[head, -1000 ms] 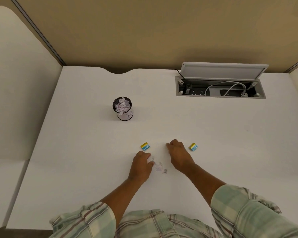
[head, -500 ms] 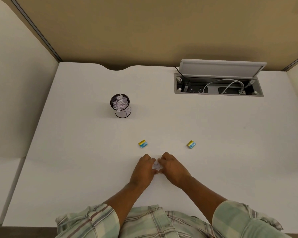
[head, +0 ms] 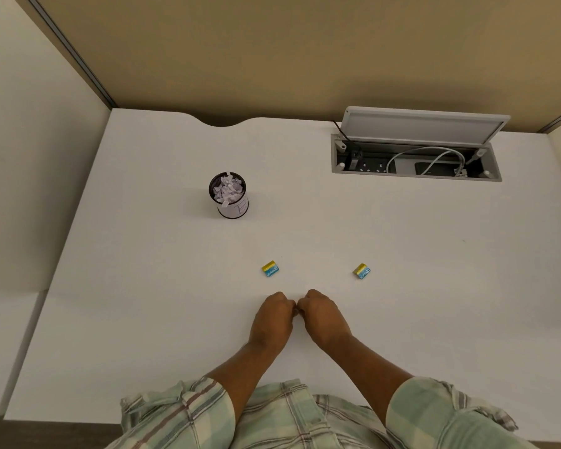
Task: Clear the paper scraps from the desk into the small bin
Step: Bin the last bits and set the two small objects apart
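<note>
Head view: both hands meet, knuckles up, at the near middle of the white tabletop (head: 402, 254). Risk: the bin (head: 229, 196), standing well apart to the far left, is already heaped with paper scraps (head: 227, 189) up to its rim. A further handful dropped from above would likely slide off the pile and scatter back onto the tabletop, and pressing it down could tip so light a container. A loose grip during the carry could also shed small pieces along the way. The two yellow-and-blue packets (head: 270, 268), one just beyond each hand, are not scraps and could be swept up by mistake.

The left hand (head: 274, 314) is curled into a loose fist, fingers tucked under, and touches the right hand (head: 323, 314), which is curled the same way. Whether either fist encloses paper cannot be told; nothing white shows between or beneath them, and no loose scraps are visible elsewhere on the tabletop. The open cable tray (head: 415, 160) at the far right lies clear of the route to the bin.
</note>
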`<state>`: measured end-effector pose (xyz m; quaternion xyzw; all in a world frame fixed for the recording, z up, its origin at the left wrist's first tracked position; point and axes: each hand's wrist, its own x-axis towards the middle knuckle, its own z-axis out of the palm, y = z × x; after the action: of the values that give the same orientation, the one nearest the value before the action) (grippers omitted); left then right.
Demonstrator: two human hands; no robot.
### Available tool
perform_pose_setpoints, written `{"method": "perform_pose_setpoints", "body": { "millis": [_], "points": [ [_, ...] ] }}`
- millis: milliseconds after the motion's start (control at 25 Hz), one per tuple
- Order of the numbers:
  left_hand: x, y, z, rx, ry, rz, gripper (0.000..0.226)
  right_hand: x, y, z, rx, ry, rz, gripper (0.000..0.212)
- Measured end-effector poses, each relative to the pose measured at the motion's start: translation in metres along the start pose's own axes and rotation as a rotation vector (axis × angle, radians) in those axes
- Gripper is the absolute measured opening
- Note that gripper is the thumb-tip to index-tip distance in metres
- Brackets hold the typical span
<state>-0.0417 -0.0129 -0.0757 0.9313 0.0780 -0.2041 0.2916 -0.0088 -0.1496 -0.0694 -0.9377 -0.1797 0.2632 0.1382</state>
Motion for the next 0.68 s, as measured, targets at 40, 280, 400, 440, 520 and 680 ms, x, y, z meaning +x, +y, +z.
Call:
{"method": "perform_pose_setpoints", "body": {
  "millis": [40,280,400,440,520,680],
  "points": [
    [0.000,0.000,0.001,0.012,-0.004,0.008,0.030,0.003,-0.001,-0.001,-0.008,-0.016,0.016,0.023],
    [0.002,0.000,-0.001,0.023,-0.053,0.014,0.017,0.011,0.001,-0.017,0.120,-0.033,0.100,0.021],
    [0.000,-0.005,-0.014,-0.102,-0.004,-0.100,0.009,0.007,0.014,-0.022,0.564,0.031,0.328,0.013],
    [-0.001,-0.009,-0.019,-0.192,0.027,-0.153,0.013,0.003,0.017,-0.025,0.725,0.052,0.413,0.012],
    [-0.005,-0.017,-0.030,-0.360,0.065,-0.237,0.013,-0.003,0.024,-0.028,0.966,0.076,0.509,0.011],
    [-0.011,-0.030,-0.054,-0.650,0.120,-0.374,0.009,-0.002,0.017,-0.041,1.251,0.107,0.528,0.005]
  ]
}}
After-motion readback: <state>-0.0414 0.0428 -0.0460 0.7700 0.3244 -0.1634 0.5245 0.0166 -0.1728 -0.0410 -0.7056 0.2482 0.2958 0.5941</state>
